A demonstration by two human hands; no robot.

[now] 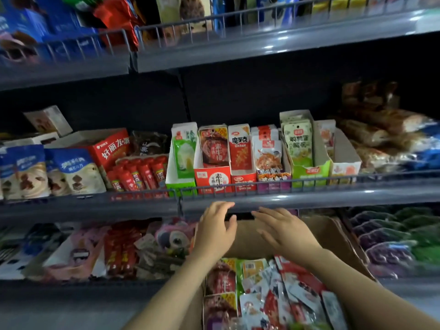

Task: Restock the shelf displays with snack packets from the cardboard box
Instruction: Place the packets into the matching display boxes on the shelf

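Observation:
An open cardboard box (333, 236) stands below me, its bottom covered with several loose snack packets (266, 289) in red, white and yellow. My left hand (215, 228) and my right hand (283, 228) hover over the box's far wall, fingers relaxed and spread, holding nothing. Just above them runs the middle shelf (309, 197). On it stands a row of upright display cartons (213, 177) filled with packets: green, red, purple and light green ones.
Left of the cartons lie red stick packs (140, 173), a red box and blue-white biscuit bags (23, 171). Bread bags (385, 136) pile up at the right. The lower shelf holds pink, red and purple bags (385, 244). A wire rail fronts each shelf.

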